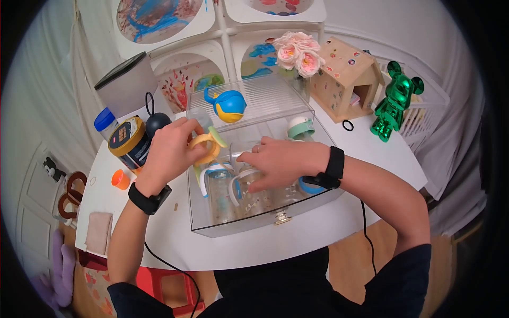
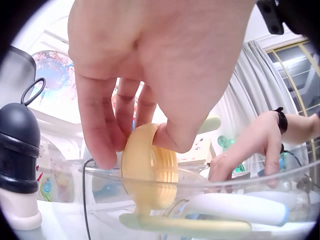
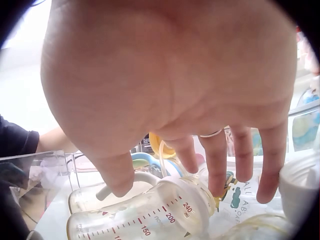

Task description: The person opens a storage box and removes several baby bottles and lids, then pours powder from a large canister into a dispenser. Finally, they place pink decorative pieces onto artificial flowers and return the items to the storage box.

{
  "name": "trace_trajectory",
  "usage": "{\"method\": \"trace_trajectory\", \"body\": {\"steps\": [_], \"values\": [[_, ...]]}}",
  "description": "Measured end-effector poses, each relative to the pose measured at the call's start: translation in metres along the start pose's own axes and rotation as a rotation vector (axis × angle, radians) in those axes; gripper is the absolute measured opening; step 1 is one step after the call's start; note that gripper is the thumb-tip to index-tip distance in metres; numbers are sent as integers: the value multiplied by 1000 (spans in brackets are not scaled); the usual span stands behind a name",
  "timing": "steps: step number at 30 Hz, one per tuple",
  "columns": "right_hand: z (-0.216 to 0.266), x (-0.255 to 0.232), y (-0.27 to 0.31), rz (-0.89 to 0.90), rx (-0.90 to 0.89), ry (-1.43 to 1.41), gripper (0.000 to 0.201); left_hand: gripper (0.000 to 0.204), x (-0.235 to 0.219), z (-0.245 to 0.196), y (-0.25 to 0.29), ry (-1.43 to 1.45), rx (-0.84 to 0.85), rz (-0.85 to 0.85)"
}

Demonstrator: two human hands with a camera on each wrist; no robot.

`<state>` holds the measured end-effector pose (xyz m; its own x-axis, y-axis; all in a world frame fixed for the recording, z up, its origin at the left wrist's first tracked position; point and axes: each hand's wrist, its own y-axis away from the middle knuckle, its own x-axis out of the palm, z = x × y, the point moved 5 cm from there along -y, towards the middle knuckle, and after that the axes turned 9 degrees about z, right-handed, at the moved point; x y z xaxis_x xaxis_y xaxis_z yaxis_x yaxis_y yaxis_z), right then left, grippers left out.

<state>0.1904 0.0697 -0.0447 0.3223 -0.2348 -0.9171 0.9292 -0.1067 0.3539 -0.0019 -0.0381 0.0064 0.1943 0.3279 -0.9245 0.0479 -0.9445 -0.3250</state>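
A yellow screw ring (image 2: pixel 150 167) with long pale handles is pinched between the thumb and fingers of my left hand (image 1: pixel 177 146), at the left side of a clear storage box (image 1: pixel 241 227). My right hand (image 1: pixel 289 159) reaches down into the box, fingers spread and fairly straight. Below it lies a clear baby bottle (image 3: pixel 150 217) with red volume marks; in the right wrist view the fingertips are close by its neck. Another bottle (image 1: pixel 220 196) with a white-and-blue handle lies to its left. A green-topped bottle (image 1: pixel 301 128) is at the box's back right.
A blue and yellow whale-shaped toy (image 1: pixel 228 106) sits on the ridged lid (image 1: pixel 265 90). To the left stand a dark tub (image 1: pixel 130 143), a black bulb-topped bottle (image 1: pixel 156 123) and an orange cup (image 1: pixel 121 179). A wooden house (image 1: pixel 344 79) and green bear figure (image 1: pixel 395 103) stand right.
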Motion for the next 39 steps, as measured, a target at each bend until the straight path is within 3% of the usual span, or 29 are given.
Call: {"method": "trace_trajectory", "body": {"steps": [3, 7, 9, 13, 15, 18, 20, 23, 26, 27, 30, 36, 39], "values": [[3, 3, -4, 51, -25, 7, 82, 30, -4, 5, 4, 80, -76, 61], [8, 7, -9, 164, 1, -62, 80, 28, -7, 3, 13, 234, -58, 20], [7, 9, -11, 136, -1, -70, 77, 29, -12, -2, 16, 312, -71, -8], [15, -10, 3, 104, 4, -116, 64, 30, -33, -28, 15, 206, 57, -85], [9, -31, 11, -117, -45, -78, 50, 31, -50, -43, 10, 64, 132, -140], [14, -82, 46, -364, 30, -244, 36, 32, -66, -54, -5, 55, 286, -391], [-2, -102, 55, -646, -134, -563, 49, 28, -80, -65, -16, -7, 327, -458], [3, -130, 80, -715, -148, -841, 72, 26, -96, -82, -37, -20, 441, -566], [4, -148, 87, -704, -222, -753, 76, 33, -100, -90, -58, 134, 468, -517], [3, -149, 90, -678, -207, -743, 71, 34, -100, -85, -66, 174, 523, -479], [-16, -151, 83, -684, -184, -804, 81, 33, -94, -91, -86, 229, 543, -388], [-54, -157, 85, -890, -11, -721, 79, 37, -83, -102, -99, 134, 588, -333], [-84, -177, 84, -1075, 165, -518, 78, 42, -81, -89, -89, -26, 534, -459]]}}
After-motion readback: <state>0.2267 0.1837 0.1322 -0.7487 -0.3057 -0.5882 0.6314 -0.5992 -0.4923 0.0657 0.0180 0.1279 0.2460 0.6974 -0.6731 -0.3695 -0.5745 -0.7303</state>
